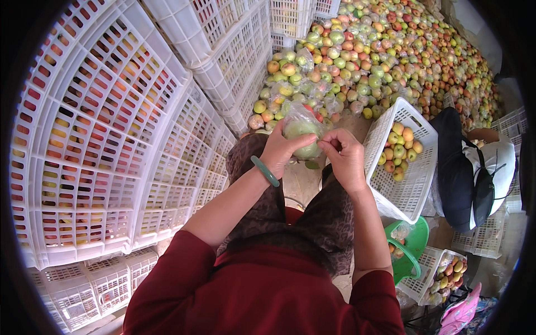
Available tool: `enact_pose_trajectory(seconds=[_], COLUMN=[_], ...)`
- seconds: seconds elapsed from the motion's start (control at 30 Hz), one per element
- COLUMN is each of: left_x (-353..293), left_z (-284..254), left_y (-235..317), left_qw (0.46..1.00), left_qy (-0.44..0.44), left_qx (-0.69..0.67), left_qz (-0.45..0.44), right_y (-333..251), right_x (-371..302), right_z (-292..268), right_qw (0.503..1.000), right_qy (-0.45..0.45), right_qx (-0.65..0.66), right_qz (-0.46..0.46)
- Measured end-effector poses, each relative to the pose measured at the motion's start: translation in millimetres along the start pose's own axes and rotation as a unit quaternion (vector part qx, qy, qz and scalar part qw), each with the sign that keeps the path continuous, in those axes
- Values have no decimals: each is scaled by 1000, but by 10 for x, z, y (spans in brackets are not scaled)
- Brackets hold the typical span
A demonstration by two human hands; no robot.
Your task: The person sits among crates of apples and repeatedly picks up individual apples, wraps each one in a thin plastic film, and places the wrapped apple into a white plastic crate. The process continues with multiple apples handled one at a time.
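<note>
A clear plastic bag with pale green fruit inside, apparently an apple [301,134], is held up in front of my knees. My left hand [276,148] wraps round its left side, the thumb lying across the front. Against the right side of the bag, my right hand [346,159] has its thumb and fingertips pinched together. What sits in that pinch is too small to make out. A green bangle [264,171] circles my left wrist. Just beyond my hands, loose and bagged apples [287,70] lie at the near edge of a large heap.
Tall stacks of white slatted crates [128,128] full of fruit stand at my left. On the right, a tilted white crate [385,192] holds some apples, with a green basket [414,245] below it. A dark and white bundle [466,173] lies farther right. The apple heap [413,50] fills the far right.
</note>
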State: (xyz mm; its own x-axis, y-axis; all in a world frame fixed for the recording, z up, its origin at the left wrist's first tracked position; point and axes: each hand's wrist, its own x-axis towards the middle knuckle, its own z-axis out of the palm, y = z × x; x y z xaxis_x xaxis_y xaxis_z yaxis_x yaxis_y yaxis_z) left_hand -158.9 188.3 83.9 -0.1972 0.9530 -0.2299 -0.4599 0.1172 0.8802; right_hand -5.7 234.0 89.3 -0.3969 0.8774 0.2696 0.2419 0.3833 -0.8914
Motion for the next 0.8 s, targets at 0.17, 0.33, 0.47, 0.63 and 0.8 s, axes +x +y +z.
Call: enact_pose_trajectory(seconds=[0.17,0.33,0.47,0.63,0.8], left_x=[71,146,208,225,136], left_z=[-149,-407,-624,-796,-841], left_y=[-57,-191,-332,-369,-366], left_qw=[1000,998,996,996,988], left_qy=[20,30,74,60,119], left_qx=[-8,-20,6,-5,-42], left_qz=[0,-41,-44,-63,-84], right_y=[52,234,384,604,657], right_x=[81,111,121,151,177], right_z=[121,379,631,845,939], right_qw=[993,999,990,984,981], right_qy=[-2,-12,-46,-67,-139], right_qx=[-91,-40,83,133,89], right_qz=[-73,-3,107,101,102])
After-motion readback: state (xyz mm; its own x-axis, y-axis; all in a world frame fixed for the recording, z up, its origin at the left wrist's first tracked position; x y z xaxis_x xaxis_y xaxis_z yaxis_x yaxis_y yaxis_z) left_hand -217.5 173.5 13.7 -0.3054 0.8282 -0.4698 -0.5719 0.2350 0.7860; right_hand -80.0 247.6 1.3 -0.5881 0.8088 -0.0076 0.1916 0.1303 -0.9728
